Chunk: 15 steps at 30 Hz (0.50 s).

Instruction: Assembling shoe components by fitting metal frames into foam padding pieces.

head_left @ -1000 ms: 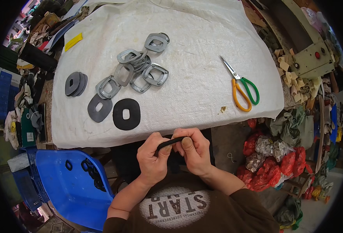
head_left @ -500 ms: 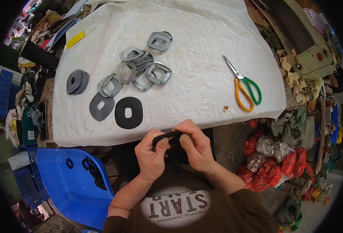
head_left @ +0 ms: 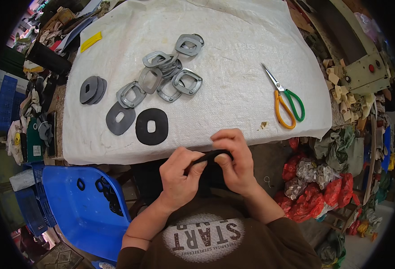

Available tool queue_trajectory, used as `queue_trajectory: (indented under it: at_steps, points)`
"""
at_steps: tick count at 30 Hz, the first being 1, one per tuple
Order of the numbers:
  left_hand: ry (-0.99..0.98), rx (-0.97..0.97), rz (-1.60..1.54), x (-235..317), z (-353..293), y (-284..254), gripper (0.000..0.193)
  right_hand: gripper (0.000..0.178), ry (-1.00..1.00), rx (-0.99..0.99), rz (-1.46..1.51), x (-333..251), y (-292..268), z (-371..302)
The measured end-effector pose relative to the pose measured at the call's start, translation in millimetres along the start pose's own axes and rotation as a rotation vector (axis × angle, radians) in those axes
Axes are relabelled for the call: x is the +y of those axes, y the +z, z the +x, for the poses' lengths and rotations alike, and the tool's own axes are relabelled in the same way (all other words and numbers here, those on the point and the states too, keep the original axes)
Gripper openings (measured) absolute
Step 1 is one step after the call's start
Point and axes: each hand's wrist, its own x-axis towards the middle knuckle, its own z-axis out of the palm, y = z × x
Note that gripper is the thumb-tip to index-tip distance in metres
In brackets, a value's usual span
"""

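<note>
My left hand [head_left: 181, 178] and my right hand [head_left: 237, 163] pinch a bent piece of black sheet material [head_left: 212, 155] between them, just in front of the table's near edge. The fingers hide much of its shape. On the table, closest to my hands, lies a black rounded pad [head_left: 152, 126] with an oblong hole. A grey pad [head_left: 120, 118] of like shape is beside it, partly under a grey metal frame [head_left: 131, 94]. More metal frames [head_left: 187, 82] lie in a loose pile behind. A small stack of grey pads [head_left: 92, 90] sits at the left.
Scissors [head_left: 283, 101] with one orange and one green handle lie on the right of the white-covered table [head_left: 233, 89]. A yellow strip [head_left: 91, 41] is at the far left. A blue tub [head_left: 83, 210] holding black rings stands lower left. Red bags [head_left: 307, 199] fill the lower right.
My right hand's fingers have lifted and spread slightly, and the black piece now shows more, curving up between my hands. The whole view has shifted a little.
</note>
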Motion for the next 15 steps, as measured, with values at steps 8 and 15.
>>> queue_trajectory:
  at_steps: [8, 15]
  points:
    - [0.002, 0.148, -0.101, 3.3, 3.3, 9.8, 0.014, 0.015, 0.11, 0.046, 0.014, 8.8, 0.1, -13.7]
    - [0.136, 0.073, -0.042, 0.4, 7.8, -0.2, 0.015, 0.008, 0.079, 0.051, -0.039, 2.5, 6.2, -9.4]
